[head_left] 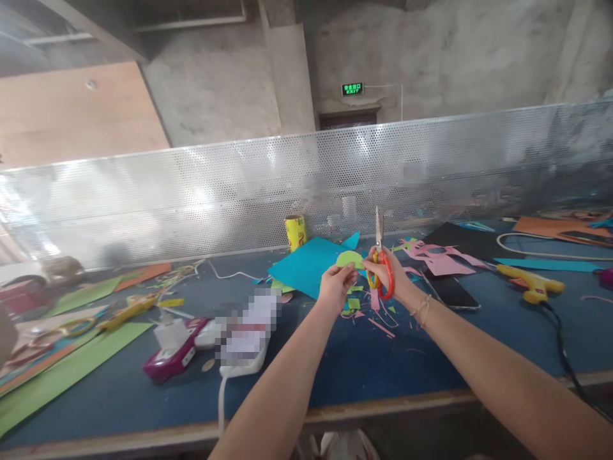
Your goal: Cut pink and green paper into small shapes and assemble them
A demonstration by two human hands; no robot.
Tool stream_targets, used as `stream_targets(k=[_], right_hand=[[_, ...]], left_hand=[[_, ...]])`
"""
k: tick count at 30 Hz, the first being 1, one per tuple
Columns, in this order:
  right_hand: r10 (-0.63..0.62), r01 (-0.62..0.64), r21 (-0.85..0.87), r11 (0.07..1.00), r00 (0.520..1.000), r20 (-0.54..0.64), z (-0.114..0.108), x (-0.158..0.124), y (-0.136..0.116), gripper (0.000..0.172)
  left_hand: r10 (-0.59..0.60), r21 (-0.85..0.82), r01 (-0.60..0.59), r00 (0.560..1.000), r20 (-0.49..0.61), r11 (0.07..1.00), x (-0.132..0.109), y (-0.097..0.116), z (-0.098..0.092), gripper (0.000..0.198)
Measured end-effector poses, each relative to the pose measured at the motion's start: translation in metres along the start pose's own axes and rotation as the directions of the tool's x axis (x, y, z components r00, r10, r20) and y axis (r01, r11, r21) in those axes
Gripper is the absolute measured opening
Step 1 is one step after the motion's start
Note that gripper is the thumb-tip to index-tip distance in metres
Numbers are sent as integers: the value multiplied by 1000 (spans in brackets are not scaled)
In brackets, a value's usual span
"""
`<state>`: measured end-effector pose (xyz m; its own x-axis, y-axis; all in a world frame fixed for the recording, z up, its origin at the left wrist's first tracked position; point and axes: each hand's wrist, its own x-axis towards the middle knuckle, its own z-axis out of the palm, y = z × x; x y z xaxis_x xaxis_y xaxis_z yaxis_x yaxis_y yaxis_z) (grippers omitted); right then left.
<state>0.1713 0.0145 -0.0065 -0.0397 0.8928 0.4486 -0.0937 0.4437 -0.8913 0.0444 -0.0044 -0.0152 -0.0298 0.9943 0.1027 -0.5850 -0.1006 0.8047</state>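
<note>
Pinched in the fingers of my left hand (338, 285) is a small rounded piece of light green paper (349, 259). My right hand (387, 271) is closed on a pair of scissors (379, 236) with red and yellow handles, the blades pointing up and away from me. Its fingertips are at the right edge of the green paper; I cannot tell whether they grip it. Behind my hands a blue sheet of paper (299, 259) lies on the table, and small green and pink scraps (382, 328) are scattered below them.
On the table (383, 377), a power strip (249, 361) and a purple socket block (175, 354) sit left. Right are pink cut paper (443, 252), a phone (453, 291) and a yellow glue gun (531, 281). A yellow tube (295, 233) stands before the perforated metal screen (230, 198).
</note>
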Motion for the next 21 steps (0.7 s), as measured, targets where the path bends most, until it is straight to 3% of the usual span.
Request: stream_targets(k=[10, 21], right_hand=[[-17, 18, -42, 999, 999, 29, -4, 2, -1, 36], [-42, 44, -76, 996, 998, 38, -1, -5, -7, 36]], left_hand=[[79, 42, -82, 995, 64, 996, 3, -1, -4, 28], [136, 42, -136, 991, 14, 990, -3, 2, 3, 25]])
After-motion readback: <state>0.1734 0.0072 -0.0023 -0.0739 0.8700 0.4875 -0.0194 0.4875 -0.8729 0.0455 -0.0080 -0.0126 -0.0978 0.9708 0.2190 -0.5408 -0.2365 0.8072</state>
